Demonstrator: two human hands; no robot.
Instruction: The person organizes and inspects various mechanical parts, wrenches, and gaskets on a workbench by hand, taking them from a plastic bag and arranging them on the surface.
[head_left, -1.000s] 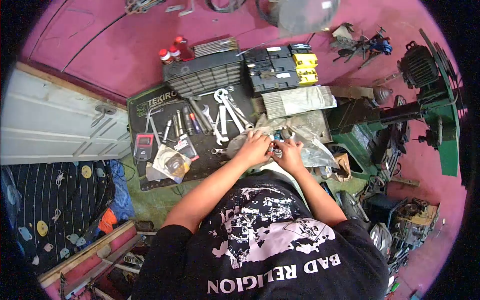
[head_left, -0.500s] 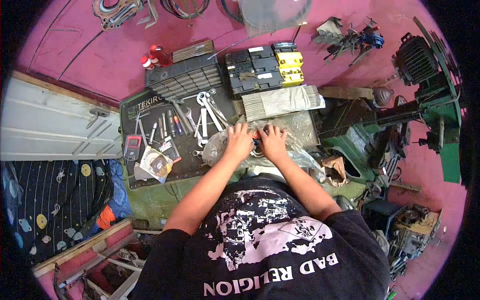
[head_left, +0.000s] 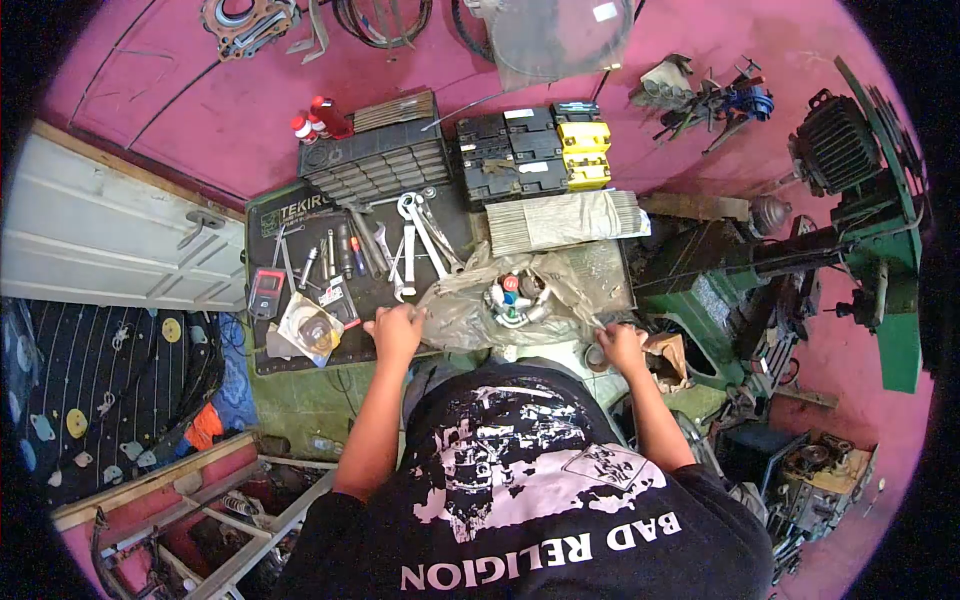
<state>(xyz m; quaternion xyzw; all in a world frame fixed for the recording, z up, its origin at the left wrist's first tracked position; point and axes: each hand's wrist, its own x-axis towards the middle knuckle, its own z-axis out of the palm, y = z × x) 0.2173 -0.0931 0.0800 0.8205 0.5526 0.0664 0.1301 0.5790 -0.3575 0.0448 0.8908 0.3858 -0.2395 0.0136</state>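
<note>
A clear, crumpled plastic bag [head_left: 455, 312] lies spread open on the bench in front of me. On it sit small metal parts [head_left: 518, 305], with a red round cap [head_left: 511, 284] and bits of blue and green among them; I cannot make out their exact kind. My left hand [head_left: 397, 335] is at the bag's left edge, fingers curled and closed against the plastic. Over at the right edge, my right hand [head_left: 622, 347] pinches the plastic between thumb and fingers. The metal parts lie between my hands, touched by neither.
Wrenches [head_left: 425, 235] and sockets lie on a dark mat [head_left: 375, 305] at left, near a red meter [head_left: 266, 292]. Behind are a drawer organizer [head_left: 375, 165], batteries [head_left: 515, 150] and a bundle of rods [head_left: 565, 220]. A green machine [head_left: 690, 270] stands at right.
Both hands have moved apart, from over the middle of the bag out to its left and right edges. The bag now lies open, and the metal parts show.
</note>
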